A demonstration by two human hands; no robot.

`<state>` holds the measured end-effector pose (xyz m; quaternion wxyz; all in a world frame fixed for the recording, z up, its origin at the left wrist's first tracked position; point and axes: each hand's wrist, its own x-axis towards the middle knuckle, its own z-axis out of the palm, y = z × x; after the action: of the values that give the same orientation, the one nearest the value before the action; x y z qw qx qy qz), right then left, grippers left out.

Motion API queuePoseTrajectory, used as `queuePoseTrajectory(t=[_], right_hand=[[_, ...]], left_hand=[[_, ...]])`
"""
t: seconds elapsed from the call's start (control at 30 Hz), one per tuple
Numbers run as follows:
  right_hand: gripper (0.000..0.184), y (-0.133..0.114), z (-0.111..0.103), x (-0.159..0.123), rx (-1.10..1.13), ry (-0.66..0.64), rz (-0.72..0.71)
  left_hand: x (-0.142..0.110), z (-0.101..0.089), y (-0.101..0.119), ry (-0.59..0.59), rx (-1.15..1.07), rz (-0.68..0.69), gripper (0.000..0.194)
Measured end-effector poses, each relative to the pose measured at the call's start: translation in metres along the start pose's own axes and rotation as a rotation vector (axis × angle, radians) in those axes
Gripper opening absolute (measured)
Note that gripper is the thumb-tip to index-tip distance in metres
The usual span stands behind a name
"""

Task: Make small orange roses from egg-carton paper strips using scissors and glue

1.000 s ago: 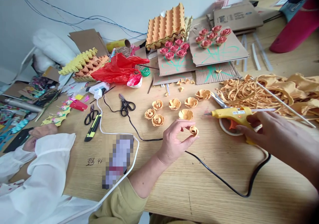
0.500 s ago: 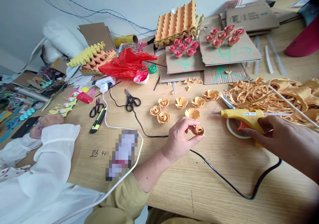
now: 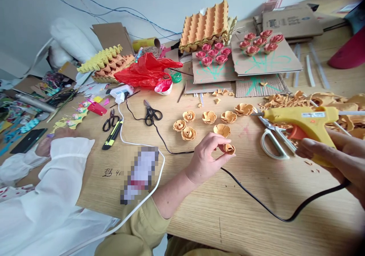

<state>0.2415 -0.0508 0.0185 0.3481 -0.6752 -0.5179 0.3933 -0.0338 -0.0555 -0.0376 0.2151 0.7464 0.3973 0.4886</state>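
Note:
My left hand (image 3: 203,158) pinches a small rolled orange flower bud (image 3: 229,149) between thumb and fingers, just above the table. My right hand (image 3: 339,153) grips a yellow hot glue gun (image 3: 305,115) by its handle, its nozzle pointing left. Right behind the bud sits an open orange paper flower (image 3: 222,130). Three flowers with petals round a curled centre, such as this rose (image 3: 188,133), stand to the left. Further open flowers (image 3: 229,116) form a row behind. White-handled scissors (image 3: 273,144) lie under the glue gun, partly covered by it.
Orange pulp scraps (image 3: 288,99) heap at the right. Red flowers (image 3: 212,53) stand on cardboard (image 3: 265,68) at the back. Black scissors (image 3: 152,115), a yellow cutter (image 3: 112,135) and a black cord (image 3: 256,195) lie around. At left, a co-worker's white sleeve (image 3: 67,168) rests on the table.
My right hand has moved the glue gun to the right and slightly up, closer to the camera, uncovering more of the white-handled scissors. My left hand keeps its pinch on the bud.

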Motion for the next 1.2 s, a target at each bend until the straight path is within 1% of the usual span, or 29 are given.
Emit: queuePoseTrajectory(t=[0.1,0.13,0.23,0.3,0.37,0.5,0.57,0.67,0.77,0.87,0.97,1.1,1.2], right_hand=[[0.033,-0.006,0.010,-0.009,0.338,-0.129,0.112],[0.031,-0.007,0.014,-0.011,0.410,-0.174,0.121],[0.024,-0.005,0.022,-0.015,0.478,-0.305,0.099],[0.022,-0.004,0.026,-0.017,0.479,-0.375,0.081],[0.022,-0.004,0.029,-0.019,0.498,-0.388,0.084],[0.026,-0.006,0.033,-0.022,0.593,-0.346,0.091],[0.030,-0.007,0.033,-0.023,0.613,-0.385,0.088],[0.035,-0.004,0.033,-0.023,0.610,-0.479,0.098],[0.040,0.002,0.033,-0.022,0.573,-0.537,0.065],[0.042,0.008,0.034,-0.020,0.568,-0.522,0.053],[0.039,0.011,0.035,-0.017,0.568,-0.494,0.067],[0.041,0.012,0.034,-0.016,0.528,-0.465,0.072],[0.044,0.016,0.033,-0.017,0.503,-0.484,0.081]], left_hand=[[0.001,-0.001,0.003,-0.015,0.007,0.002,0.027],[0.001,-0.001,0.004,-0.014,0.008,-0.003,0.030],[0.001,-0.002,0.006,-0.017,0.018,-0.027,0.034],[0.001,-0.002,0.006,-0.027,0.026,-0.030,0.030],[0.000,-0.002,0.005,-0.023,0.024,-0.013,0.026],[0.000,-0.002,0.002,0.051,0.030,0.023,0.026],[0.001,-0.003,0.003,0.072,0.041,0.013,0.026],[0.003,-0.005,0.005,0.086,0.051,-0.019,0.026],[0.004,-0.006,0.006,0.110,0.047,-0.052,0.026],[0.004,-0.005,0.006,0.127,0.025,-0.099,0.027],[0.002,-0.004,0.004,0.129,-0.008,-0.139,0.027],[0.001,-0.003,0.002,0.131,-0.054,-0.136,0.027],[0.001,-0.003,0.001,0.125,-0.068,-0.129,0.028]])
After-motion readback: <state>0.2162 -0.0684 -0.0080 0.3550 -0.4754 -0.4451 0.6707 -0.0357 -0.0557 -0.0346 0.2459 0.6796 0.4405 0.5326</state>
